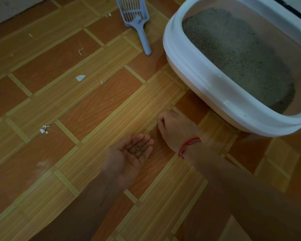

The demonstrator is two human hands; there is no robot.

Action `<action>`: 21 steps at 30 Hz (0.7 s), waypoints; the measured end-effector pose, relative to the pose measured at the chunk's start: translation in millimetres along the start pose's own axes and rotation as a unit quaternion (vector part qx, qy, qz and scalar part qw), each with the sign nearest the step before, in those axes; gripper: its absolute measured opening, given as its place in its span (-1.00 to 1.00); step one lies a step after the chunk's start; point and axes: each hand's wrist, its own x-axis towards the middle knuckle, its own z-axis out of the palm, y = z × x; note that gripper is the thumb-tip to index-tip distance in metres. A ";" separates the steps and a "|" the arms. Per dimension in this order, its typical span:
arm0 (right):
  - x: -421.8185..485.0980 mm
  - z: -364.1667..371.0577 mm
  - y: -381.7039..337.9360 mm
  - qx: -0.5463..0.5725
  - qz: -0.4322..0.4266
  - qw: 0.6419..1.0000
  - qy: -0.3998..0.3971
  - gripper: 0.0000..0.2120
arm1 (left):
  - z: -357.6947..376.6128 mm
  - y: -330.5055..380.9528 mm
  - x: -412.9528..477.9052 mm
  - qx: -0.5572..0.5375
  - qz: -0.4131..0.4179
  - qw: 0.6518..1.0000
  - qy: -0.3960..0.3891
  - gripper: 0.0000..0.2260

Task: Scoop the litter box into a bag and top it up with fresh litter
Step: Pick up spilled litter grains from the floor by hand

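A white litter box [195, 73] stands on the floor at the right, with grey litter [236, 54] spread inside it. A blue slotted scoop [137, 20] lies on the floor to its left, handle pointing toward me. My left hand [129, 155] is held palm up, slightly cupped, with several small litter grains [137, 149] lying in the palm. My right hand [174, 127], with a red string at the wrist, reaches down to the floor in front of the box, fingertips curled together against the floor; what they pinch is too small to see.
The floor [87, 108] is wood-pattern vinyl with lighter stripes. Several small white scraps [80, 77] lie scattered on it to the left. A pale wall base [10, 9] runs along the top left corner.
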 end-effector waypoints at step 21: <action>-58.4 -12.0 -42.6 0.168 -0.054 0.984 -0.011 -0.94 | -3.4 -1.8 2.6 0.053 0.016 0.997 -0.055 -0.67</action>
